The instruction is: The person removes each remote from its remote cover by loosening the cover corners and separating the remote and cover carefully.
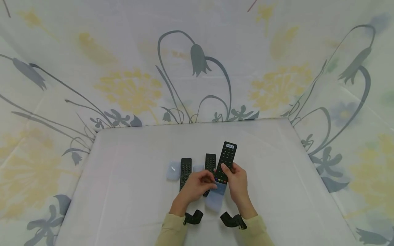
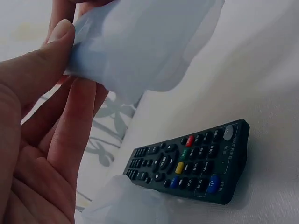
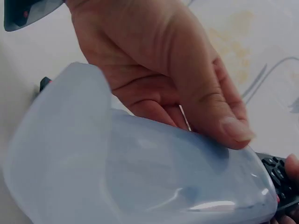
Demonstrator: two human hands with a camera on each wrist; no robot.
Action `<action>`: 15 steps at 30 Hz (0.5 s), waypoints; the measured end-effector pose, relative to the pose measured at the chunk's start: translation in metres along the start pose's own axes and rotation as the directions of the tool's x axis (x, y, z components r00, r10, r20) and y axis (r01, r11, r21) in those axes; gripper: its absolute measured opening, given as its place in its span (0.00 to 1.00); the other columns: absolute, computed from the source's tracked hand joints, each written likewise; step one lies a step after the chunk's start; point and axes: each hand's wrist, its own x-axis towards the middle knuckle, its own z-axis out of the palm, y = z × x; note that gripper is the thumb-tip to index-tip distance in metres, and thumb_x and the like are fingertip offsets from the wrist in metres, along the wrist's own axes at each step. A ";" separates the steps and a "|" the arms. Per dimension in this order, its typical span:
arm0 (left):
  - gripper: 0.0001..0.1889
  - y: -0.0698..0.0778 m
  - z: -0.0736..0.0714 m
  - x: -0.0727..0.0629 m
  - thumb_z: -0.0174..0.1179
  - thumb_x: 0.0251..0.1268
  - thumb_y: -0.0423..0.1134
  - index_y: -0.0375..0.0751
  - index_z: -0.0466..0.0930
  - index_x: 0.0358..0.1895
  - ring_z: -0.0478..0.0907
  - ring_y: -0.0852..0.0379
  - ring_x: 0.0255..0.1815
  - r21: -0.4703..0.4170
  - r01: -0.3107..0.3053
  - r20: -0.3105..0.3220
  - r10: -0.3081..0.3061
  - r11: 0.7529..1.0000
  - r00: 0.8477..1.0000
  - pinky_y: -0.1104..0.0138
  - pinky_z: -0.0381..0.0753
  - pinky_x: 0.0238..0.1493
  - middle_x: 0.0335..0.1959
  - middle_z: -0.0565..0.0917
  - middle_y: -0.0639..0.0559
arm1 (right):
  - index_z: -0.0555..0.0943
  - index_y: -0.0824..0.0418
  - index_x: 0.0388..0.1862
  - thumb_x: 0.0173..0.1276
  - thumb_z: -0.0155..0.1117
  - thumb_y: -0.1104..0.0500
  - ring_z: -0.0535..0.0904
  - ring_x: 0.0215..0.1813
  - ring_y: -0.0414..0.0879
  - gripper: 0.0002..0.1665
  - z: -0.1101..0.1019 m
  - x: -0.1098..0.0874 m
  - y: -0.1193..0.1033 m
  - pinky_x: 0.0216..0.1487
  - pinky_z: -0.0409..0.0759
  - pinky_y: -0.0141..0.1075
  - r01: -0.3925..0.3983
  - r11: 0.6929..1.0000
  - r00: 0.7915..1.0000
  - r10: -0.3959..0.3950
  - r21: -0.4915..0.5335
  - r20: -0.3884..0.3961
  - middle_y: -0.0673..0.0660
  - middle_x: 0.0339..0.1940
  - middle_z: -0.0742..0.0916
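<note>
In the head view my right hand [image 1: 238,182] grips a black remote control [image 1: 227,155], thumb across its buttons. The remote's lower end, with its row of coloured buttons, meets the mouth of a translucent bluish plastic sleeve [image 1: 214,201]. My left hand [image 1: 197,187] pinches the sleeve near that mouth. In the left wrist view, the thumb and fingers hold the sleeve's edge [image 2: 135,46] while its loose end fans out. The right wrist view shows the left thumb pressing on the sleeve [image 3: 187,172], with part of the remote [image 3: 280,175] beyond it.
Two more black remotes lie on the white table [image 1: 129,191]: one on the left [image 1: 186,167], one in the middle [image 1: 210,160] partly behind the left hand. A bluish sleeve [image 1: 173,171] lies at far left, another [image 1: 198,168] between these remotes. Floral cloth walls surround the table.
</note>
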 end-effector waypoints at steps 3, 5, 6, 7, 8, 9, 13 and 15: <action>0.05 -0.014 -0.001 0.003 0.68 0.62 0.29 0.39 0.80 0.36 0.79 0.62 0.31 0.022 -0.013 0.023 0.013 1.000 1.000 0.70 0.77 0.34 0.33 0.85 0.51 | 0.78 0.74 0.55 0.74 0.61 0.64 0.88 0.39 0.45 0.16 0.000 0.000 -0.003 0.39 0.84 0.34 -0.014 1.000 1.000 0.014 0.026 0.016 0.68 0.46 0.87; 0.04 -0.018 -0.002 0.003 0.66 0.64 0.31 0.40 0.79 0.36 0.76 0.64 0.29 0.021 -0.034 0.041 0.033 0.999 0.999 0.71 0.75 0.33 0.32 0.84 0.53 | 0.78 0.75 0.55 0.74 0.61 0.64 0.88 0.38 0.45 0.16 0.000 -0.001 -0.004 0.39 0.84 0.34 -0.021 0.999 1.000 0.020 0.041 0.019 0.67 0.46 0.87; 0.04 -0.019 -0.003 0.003 0.65 0.66 0.33 0.41 0.79 0.36 0.74 0.65 0.28 0.020 -0.047 0.054 0.046 0.999 0.997 0.71 0.74 0.32 0.32 0.83 0.54 | 0.77 0.75 0.55 0.74 0.61 0.65 0.88 0.38 0.45 0.17 -0.001 0.000 -0.005 0.39 0.84 0.34 -0.021 0.998 1.000 0.020 0.051 0.017 0.67 0.46 0.87; 0.04 -0.020 -0.003 0.004 0.64 0.67 0.34 0.41 0.78 0.36 0.72 0.65 0.28 0.017 -0.057 0.070 0.056 0.998 0.996 0.71 0.72 0.32 0.32 0.82 0.55 | 0.77 0.75 0.55 0.74 0.61 0.65 0.88 0.38 0.45 0.16 -0.001 0.000 -0.006 0.38 0.84 0.35 -0.021 0.998 1.000 0.021 0.061 0.012 0.67 0.46 0.87; 0.04 -0.021 -0.003 0.004 0.63 0.68 0.35 0.42 0.77 0.37 0.70 0.65 0.27 0.009 -0.061 0.087 0.060 0.998 0.994 0.71 0.71 0.31 0.31 0.80 0.56 | 0.77 0.75 0.55 0.74 0.61 0.65 0.88 0.38 0.45 0.16 -0.001 0.000 -0.007 0.38 0.84 0.35 -0.020 0.997 1.000 0.019 0.071 0.007 0.66 0.45 0.88; 0.04 -0.022 -0.003 0.004 0.61 0.70 0.35 0.41 0.76 0.37 0.69 0.65 0.27 0.004 -0.065 0.106 0.065 0.998 0.992 0.71 0.70 0.31 0.31 0.79 0.56 | 0.77 0.75 0.55 0.74 0.61 0.65 0.88 0.38 0.45 0.17 -0.002 0.001 -0.007 0.38 0.84 0.34 -0.017 0.997 1.000 0.017 0.081 0.002 0.66 0.45 0.88; 0.03 -0.023 -0.003 0.004 0.57 0.73 0.35 0.41 0.74 0.39 0.67 0.65 0.28 0.009 -0.075 0.149 0.072 0.997 0.986 0.72 0.69 0.32 0.31 0.75 0.58 | 0.77 0.75 0.56 0.74 0.60 0.65 0.89 0.38 0.46 0.17 -0.004 0.002 -0.008 0.38 0.84 0.35 -0.013 0.993 1.000 0.014 0.116 -0.008 0.65 0.44 0.88; 0.03 -0.023 -0.002 0.003 0.57 0.74 0.35 0.41 0.74 0.40 0.68 0.65 0.29 0.022 -0.080 0.147 0.076 0.997 0.986 0.72 0.69 0.32 0.31 0.75 0.58 | 0.76 0.75 0.56 0.74 0.60 0.65 0.89 0.38 0.46 0.17 -0.005 0.003 -0.009 0.39 0.84 0.35 -0.015 0.992 1.000 0.016 0.126 -0.007 0.65 0.44 0.88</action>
